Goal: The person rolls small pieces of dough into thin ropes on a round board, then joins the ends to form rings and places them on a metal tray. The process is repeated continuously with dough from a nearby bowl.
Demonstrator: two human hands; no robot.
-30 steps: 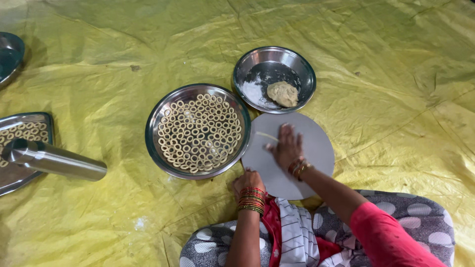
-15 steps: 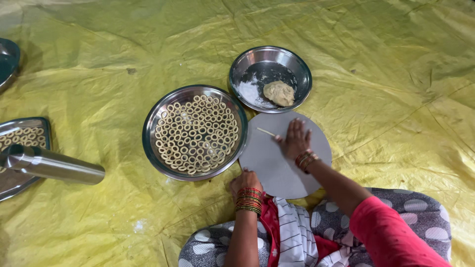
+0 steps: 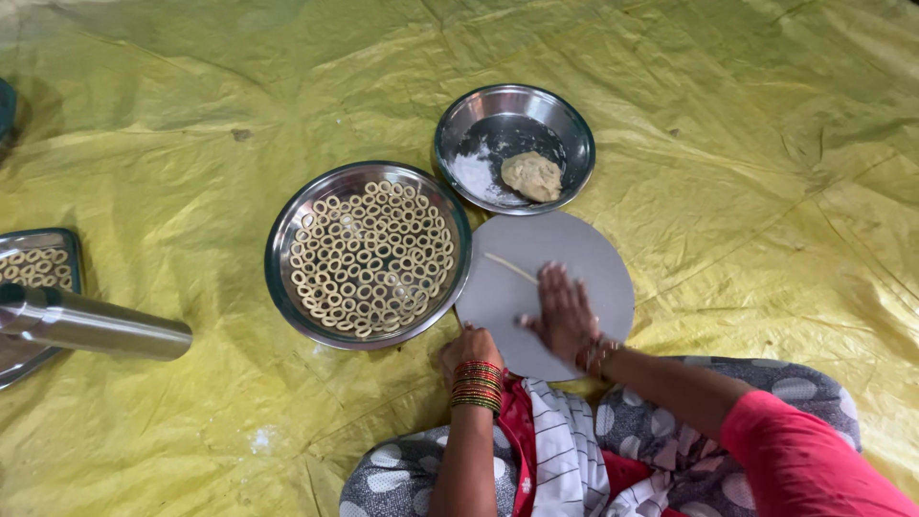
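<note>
My right hand [image 3: 565, 314] lies flat, fingers spread, on a round grey board [image 3: 593, 268], pressing on a thin rolled strand of dough [image 3: 509, 268] that sticks out past the fingertips. My left hand [image 3: 469, 349], wearing red and green bangles, rests with fingers curled at the board's near left edge. To the left sits a steel plate [image 3: 287, 287] filled with several small dough rings [image 3: 369, 258]. A steel bowl [image 3: 459, 129] behind the board holds a lump of dough [image 3: 532, 176] and some flour.
A yellow sheet [image 3: 718, 124] covers the floor. At the left edge lies a steel cylinder [image 3: 96, 325] over a tray [image 3: 38, 263] with more dough rings. My knees in grey dotted cloth [image 3: 383, 479] are at the bottom.
My right hand has slid back toward me over the dough strand on the board. The left hand has stayed at the board's edge.
</note>
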